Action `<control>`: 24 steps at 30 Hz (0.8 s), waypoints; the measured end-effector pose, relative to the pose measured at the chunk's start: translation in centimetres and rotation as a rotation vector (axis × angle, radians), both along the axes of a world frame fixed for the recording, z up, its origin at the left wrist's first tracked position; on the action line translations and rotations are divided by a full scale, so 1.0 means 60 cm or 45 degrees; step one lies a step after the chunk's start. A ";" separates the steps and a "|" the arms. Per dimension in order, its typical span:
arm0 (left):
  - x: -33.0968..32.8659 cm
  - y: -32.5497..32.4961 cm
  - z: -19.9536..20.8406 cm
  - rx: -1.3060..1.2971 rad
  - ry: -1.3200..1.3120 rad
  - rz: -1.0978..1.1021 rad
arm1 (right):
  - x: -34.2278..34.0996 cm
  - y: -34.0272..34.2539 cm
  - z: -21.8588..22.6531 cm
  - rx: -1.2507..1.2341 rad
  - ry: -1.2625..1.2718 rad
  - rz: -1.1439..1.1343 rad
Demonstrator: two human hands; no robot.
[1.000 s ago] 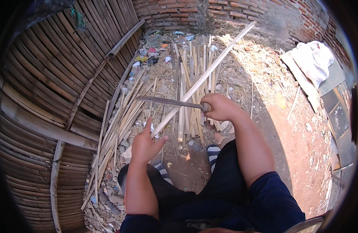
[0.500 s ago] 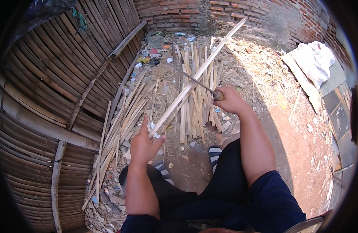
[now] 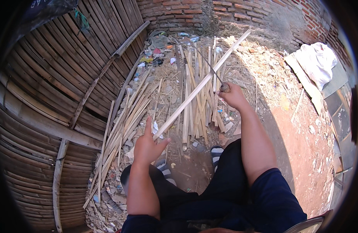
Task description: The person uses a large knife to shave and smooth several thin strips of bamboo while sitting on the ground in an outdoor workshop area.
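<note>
A long, pale wooden strip (image 3: pixel 202 85) runs slantwise from my left hand (image 3: pixel 146 148) up toward the brick wall at the far right. My left hand holds its near end in the crook of thumb and palm, index finger stretched forward. The other fingers are hidden beneath. My right hand (image 3: pixel 234 96) is closed round the stubby handle of a long-bladed knife (image 3: pixel 216 73). Its thin dark blade, seen nearly edge on, points forward and left and crosses the strip. I cannot tell whether blade and strip touch.
Beyond my feet lies a pile of cut strips (image 3: pixel 192 112), and more strips (image 3: pixel 124 128) lie along the bamboo wall (image 3: pixel 51 77) on the left. Rubble and litter cover the ground. A white sack (image 3: pixel 317 64) lies at the right, near the brick wall (image 3: pixel 245 15).
The knife blade has swung to a steeper angle, its tip farther forward and right. The strip's far end has dropped a little. Both hands keep their holds.
</note>
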State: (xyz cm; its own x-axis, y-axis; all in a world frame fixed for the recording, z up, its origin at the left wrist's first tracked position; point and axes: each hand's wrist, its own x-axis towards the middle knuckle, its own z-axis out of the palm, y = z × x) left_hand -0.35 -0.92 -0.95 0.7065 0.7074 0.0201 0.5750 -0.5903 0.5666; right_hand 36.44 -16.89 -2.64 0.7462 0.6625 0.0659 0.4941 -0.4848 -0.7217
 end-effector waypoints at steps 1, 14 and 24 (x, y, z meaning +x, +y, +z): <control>0.001 0.001 -0.002 -0.002 -0.017 -0.025 | 0.015 -0.006 -0.017 0.062 -0.005 -0.082; -0.001 -0.002 -0.014 0.057 -0.045 -0.007 | -0.091 0.025 0.051 -0.250 -0.225 0.551; -0.009 0.013 0.000 0.229 0.124 -0.055 | -0.032 -0.015 0.044 0.501 0.689 -0.044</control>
